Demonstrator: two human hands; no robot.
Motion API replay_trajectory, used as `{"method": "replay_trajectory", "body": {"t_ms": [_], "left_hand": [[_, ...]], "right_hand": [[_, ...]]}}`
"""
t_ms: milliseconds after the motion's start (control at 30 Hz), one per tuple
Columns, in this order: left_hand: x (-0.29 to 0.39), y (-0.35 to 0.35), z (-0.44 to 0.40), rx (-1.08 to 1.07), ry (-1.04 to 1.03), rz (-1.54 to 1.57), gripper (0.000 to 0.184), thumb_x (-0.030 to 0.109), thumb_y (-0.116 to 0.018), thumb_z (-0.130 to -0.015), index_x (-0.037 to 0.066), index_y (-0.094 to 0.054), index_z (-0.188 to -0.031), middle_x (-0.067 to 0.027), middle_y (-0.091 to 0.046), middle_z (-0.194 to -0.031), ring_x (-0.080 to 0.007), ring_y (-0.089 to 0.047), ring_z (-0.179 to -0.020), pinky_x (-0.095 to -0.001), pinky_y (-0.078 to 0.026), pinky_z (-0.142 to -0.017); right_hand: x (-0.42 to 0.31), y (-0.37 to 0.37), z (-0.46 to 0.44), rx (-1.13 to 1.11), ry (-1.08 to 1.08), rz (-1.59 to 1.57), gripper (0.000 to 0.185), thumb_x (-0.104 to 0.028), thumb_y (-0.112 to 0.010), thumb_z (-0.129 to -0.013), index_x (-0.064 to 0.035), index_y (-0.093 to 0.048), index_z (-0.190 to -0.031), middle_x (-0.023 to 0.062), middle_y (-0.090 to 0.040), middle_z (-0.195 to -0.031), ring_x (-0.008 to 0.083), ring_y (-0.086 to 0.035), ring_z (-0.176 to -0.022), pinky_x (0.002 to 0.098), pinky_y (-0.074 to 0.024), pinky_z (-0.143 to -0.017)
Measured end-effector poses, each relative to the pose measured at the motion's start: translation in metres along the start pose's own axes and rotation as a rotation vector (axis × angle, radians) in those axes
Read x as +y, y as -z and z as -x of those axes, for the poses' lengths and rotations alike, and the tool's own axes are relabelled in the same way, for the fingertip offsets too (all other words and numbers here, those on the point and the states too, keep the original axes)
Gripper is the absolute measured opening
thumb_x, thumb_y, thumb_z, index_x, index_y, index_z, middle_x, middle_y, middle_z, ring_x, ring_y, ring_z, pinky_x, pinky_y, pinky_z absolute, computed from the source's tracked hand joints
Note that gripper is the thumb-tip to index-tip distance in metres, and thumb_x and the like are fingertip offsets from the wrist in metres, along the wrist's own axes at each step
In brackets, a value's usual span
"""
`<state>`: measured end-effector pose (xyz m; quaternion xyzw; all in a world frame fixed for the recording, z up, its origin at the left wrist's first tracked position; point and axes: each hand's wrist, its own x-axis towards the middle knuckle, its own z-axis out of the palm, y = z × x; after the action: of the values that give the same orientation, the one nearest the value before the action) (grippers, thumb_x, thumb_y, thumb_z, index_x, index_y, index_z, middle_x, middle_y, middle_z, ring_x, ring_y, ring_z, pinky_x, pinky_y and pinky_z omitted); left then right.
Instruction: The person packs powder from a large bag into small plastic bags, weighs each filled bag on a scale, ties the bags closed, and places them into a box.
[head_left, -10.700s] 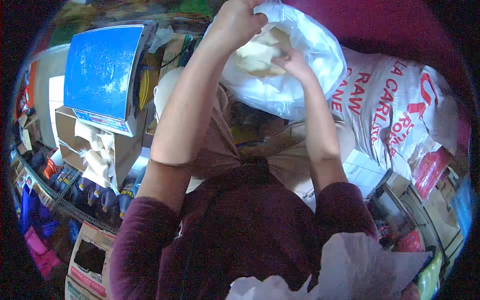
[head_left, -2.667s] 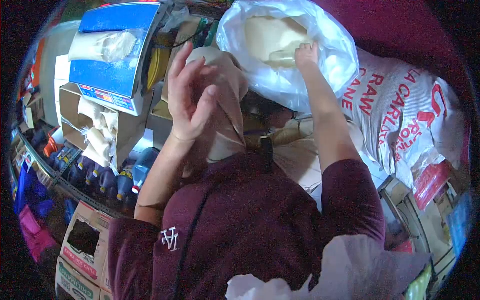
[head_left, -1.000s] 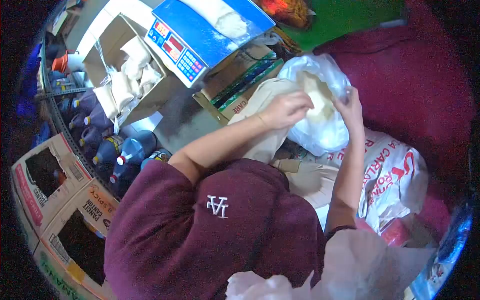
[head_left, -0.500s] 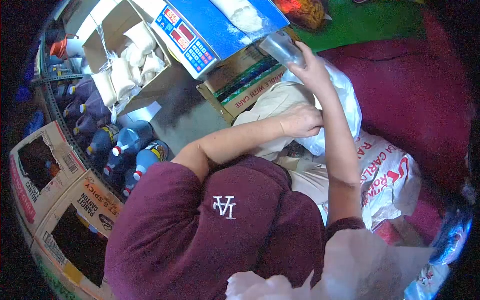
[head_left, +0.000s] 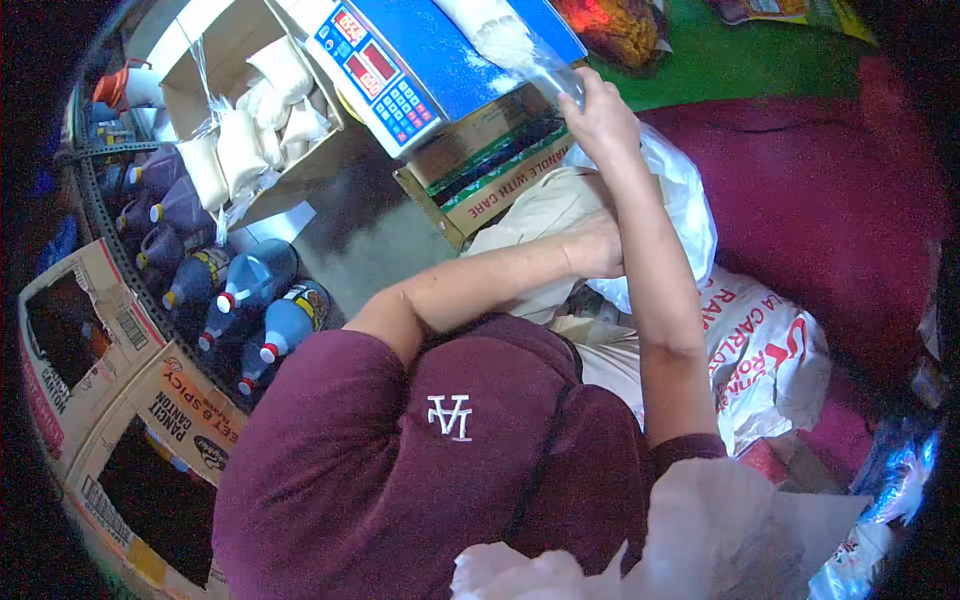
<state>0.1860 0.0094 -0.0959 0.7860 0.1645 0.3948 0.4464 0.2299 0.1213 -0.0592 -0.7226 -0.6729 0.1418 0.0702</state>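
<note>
My right hand (head_left: 606, 118) grips a clear plastic cup (head_left: 552, 76) at the open end of a clear bag of pale powder (head_left: 490, 30). That bag lies on the blue scale (head_left: 445, 60), where some white powder is scattered. Below, my left hand (head_left: 598, 246) is beside the large white plastic bag (head_left: 690, 190), its fingers hidden behind my right forearm. The mouth of the large bag is mostly hidden by my right arm.
An open carton (head_left: 185, 85) holds several filled pouches (head_left: 240, 150). Several dark bottles (head_left: 262, 272) stand left of me, near torn cardboard boxes (head_left: 150, 400). A printed white sack (head_left: 770, 360) sits at the right. Another carton (head_left: 500, 190) is under the scale.
My right hand went from the large white bag up to the scale with the clear cup. Over the last half second the cup moved closer to the small bag, while my left fingers became hidden.
</note>
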Motion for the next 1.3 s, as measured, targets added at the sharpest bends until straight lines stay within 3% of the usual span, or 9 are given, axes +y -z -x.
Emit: {"method": "replay_trajectory", "body": {"t_ms": [67, 167, 267, 533, 767, 867, 933, 1133, 1300], "left_hand": [[0.005, 0.011, -0.002, 0.068, -0.068, -0.021, 0.039, 0.028, -0.065, -0.075, 0.005, -0.059, -0.106, -0.0177, -0.062, -0.106, -0.0369, -0.057, -0.100, -0.0444, -0.047, -0.084], [0.010, 0.018, -0.001, -0.178, 0.148, -0.070, 0.037, 0.025, -0.066, -0.073, 0.005, -0.060, -0.104, -0.0189, -0.062, -0.102, -0.0373, -0.057, -0.100, -0.0441, -0.046, -0.086], [0.001, 0.006, 0.000, 0.017, 0.001, -0.075, 0.035, 0.024, -0.068, -0.072, 0.005, -0.060, -0.100, -0.0191, -0.062, -0.098, -0.0346, -0.058, -0.096, -0.0417, -0.045, -0.086], [0.004, 0.003, -0.004, 0.083, 0.219, 0.596, 0.025, 0.024, -0.072, -0.073, 0.004, -0.063, -0.086, -0.0141, -0.062, -0.093, -0.0223, -0.055, -0.089, -0.0368, -0.043, -0.084], [0.000, 0.007, -0.006, -0.105, 0.347, 0.429, 0.025, 0.019, -0.071, -0.076, 0.005, -0.063, -0.095, -0.0115, -0.061, -0.100, -0.0193, -0.053, -0.094, -0.0364, -0.042, -0.088], [0.001, 0.003, 0.001, 0.034, 0.172, 0.441, 0.024, 0.017, -0.072, -0.076, 0.005, -0.063, -0.095, -0.0103, -0.061, -0.101, -0.0197, -0.053, -0.095, -0.0369, -0.042, -0.089], [-0.003, -0.004, 0.008, 0.023, 0.291, 0.867, 0.025, 0.017, -0.072, -0.075, 0.005, -0.064, -0.095, -0.0106, -0.061, -0.102, -0.0200, -0.053, -0.096, -0.0366, -0.042, -0.089], [-0.025, -0.016, 0.003, 0.020, 0.168, 0.400, 0.031, 0.026, -0.068, -0.080, 0.007, -0.061, -0.103, -0.0132, -0.057, -0.107, -0.0238, -0.050, -0.101, -0.0376, -0.038, -0.095], [-0.009, -0.001, -0.004, -0.014, 0.201, 0.380, 0.031, 0.025, -0.070, -0.078, 0.006, -0.062, -0.100, -0.0134, -0.059, -0.105, -0.0239, -0.052, -0.099, -0.0377, -0.039, -0.093]], "right_hand": [[0.002, 0.001, 0.001, -0.004, 0.047, 0.025, 0.047, -0.037, -0.057, -0.084, -0.0132, -0.049, -0.124, 0.0216, -0.059, -0.107, 0.0388, -0.060, -0.097, 0.0486, -0.0483, -0.082], [0.006, -0.001, 0.001, 0.028, 0.003, 0.050, 0.047, -0.040, -0.056, -0.084, -0.0134, -0.050, -0.123, 0.0208, -0.060, -0.108, 0.0381, -0.059, -0.098, 0.0462, -0.0474, -0.082], [0.002, -0.005, -0.006, 0.059, 0.028, 0.026, 0.048, -0.039, -0.057, -0.084, -0.0127, -0.049, -0.123, 0.0211, -0.060, -0.108, 0.0382, -0.059, -0.098, 0.0466, -0.0475, -0.082], [-0.034, -0.018, -0.024, 0.095, 0.078, -0.062, 0.051, -0.039, -0.059, -0.083, -0.0102, -0.048, -0.123, 0.0220, -0.059, -0.107, 0.0405, -0.059, -0.097, 0.0502, -0.0473, -0.083], [-0.017, -0.013, -0.018, 0.025, 0.007, -0.031, 0.054, -0.039, -0.059, -0.082, -0.0082, -0.047, -0.125, 0.0235, -0.058, -0.111, 0.0397, -0.059, -0.100, 0.0490, -0.0474, -0.084], [-0.034, -0.017, -0.031, 0.019, -0.010, -0.043, 0.055, -0.040, -0.058, -0.082, -0.0071, -0.047, -0.125, 0.0244, -0.058, -0.111, 0.0397, -0.060, -0.099, 0.0483, -0.0475, -0.085], [-0.041, -0.024, -0.039, 0.037, 0.008, -0.089, 0.056, -0.041, -0.058, -0.082, -0.0066, -0.047, -0.125, 0.0245, -0.058, -0.111, 0.0398, -0.059, -0.100, 0.0482, -0.0473, -0.085], [-0.033, -0.014, -0.026, -0.003, 0.002, -0.083, 0.060, -0.043, -0.058, -0.082, -0.0054, -0.047, -0.128, 0.0223, -0.056, -0.120, 0.0378, -0.056, -0.108, 0.0448, -0.0447, -0.091], [-0.044, -0.014, -0.035, -0.045, -0.016, -0.063, 0.059, -0.042, -0.058, -0.082, -0.0050, -0.047, -0.127, 0.0242, -0.056, -0.119, 0.0380, -0.056, -0.107, 0.0448, -0.0446, -0.091]]}}
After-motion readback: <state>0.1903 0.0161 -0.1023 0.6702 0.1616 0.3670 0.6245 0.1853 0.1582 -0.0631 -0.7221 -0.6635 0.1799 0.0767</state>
